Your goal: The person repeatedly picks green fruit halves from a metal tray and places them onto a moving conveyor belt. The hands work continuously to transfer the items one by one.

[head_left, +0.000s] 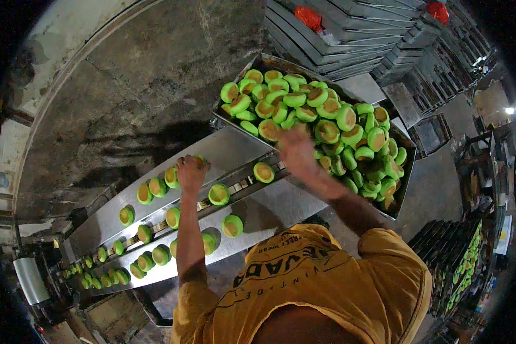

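Green round buns with brown flat faces fill a large metal tray (404, 200) at the upper right. My right hand (298, 155) is over the near left edge of this heap, smeared by motion, so its grip cannot be made out. My left hand (192, 172) is closed on a green bun (201, 161), mostly hidden under the fingers, above the far side of a metal conveyor table (114, 198). Just left of that hand, several buns (157, 187) stand in a row. Below my right hand, one bun (264, 172) sits on the chain track (241, 185).
More buns (161, 255) line the near side of the table, running down to a metal roller (31, 281) at the lower left. Stacked grey trays (350, 51) with red plastic bags (308, 18) stand behind. A rack (447, 258) holding green buns is at right.
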A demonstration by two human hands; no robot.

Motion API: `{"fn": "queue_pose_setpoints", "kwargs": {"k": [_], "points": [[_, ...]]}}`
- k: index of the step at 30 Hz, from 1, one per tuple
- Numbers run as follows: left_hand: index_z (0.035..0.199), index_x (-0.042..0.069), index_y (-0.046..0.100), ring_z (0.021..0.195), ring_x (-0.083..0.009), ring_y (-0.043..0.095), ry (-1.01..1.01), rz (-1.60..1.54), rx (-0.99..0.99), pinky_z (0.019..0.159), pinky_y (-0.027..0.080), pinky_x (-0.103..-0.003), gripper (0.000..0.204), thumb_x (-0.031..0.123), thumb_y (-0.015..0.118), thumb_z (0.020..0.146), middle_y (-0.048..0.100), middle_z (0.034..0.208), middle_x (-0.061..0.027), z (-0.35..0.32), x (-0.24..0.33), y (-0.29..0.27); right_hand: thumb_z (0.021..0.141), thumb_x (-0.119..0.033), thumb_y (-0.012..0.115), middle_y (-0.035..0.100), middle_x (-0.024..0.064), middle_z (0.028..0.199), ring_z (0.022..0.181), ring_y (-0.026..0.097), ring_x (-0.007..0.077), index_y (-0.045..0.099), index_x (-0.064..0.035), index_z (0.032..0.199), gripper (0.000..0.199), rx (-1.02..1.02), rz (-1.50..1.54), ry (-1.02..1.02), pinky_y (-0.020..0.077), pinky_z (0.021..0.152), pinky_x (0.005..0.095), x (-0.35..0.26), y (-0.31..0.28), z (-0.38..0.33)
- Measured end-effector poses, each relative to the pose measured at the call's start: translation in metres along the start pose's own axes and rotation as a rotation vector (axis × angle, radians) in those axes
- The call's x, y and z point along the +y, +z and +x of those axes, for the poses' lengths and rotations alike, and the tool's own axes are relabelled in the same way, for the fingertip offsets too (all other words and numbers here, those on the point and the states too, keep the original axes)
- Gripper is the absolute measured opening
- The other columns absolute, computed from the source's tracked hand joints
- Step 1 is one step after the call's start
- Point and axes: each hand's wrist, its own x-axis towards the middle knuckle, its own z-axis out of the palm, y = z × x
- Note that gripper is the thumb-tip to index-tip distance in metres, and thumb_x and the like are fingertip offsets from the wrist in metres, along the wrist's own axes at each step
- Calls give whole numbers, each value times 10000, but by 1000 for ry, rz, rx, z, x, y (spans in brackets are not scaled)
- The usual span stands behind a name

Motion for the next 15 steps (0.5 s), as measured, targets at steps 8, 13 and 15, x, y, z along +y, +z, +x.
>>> {"fn": "queue_pose_setpoints", "kwargs": {"k": [8,13,15], "points": [[1194,-6,486,1079,-439,580,-129,-258,-34,886,517,-472,744,361,851,660,602,1099,-239,5,32,-8,839,-229,674,674,162,917,863,666,380,504,-49,1138,388,-43,-94,190,529,734,501,54,7,46],[1168,14,473,994,-436,605,-73,-518,116,852,509,-484,654,278,836,693,617,1061,-241,-67,96,-43,875,-131,641,710,157,907,824,689,380,516,-55,1126,290,221,308,143,540,726,456,25,-42,12],[1168,26,471,1012,-427,592,-118,-498,-17,825,505,-492,667,288,853,688,620,1054,-228,-75,122,-26,867,-52,649,680,123,975,752,674,277,582,-52,1113,254,90,719,206,528,735,388,12,-31,-30]]}}
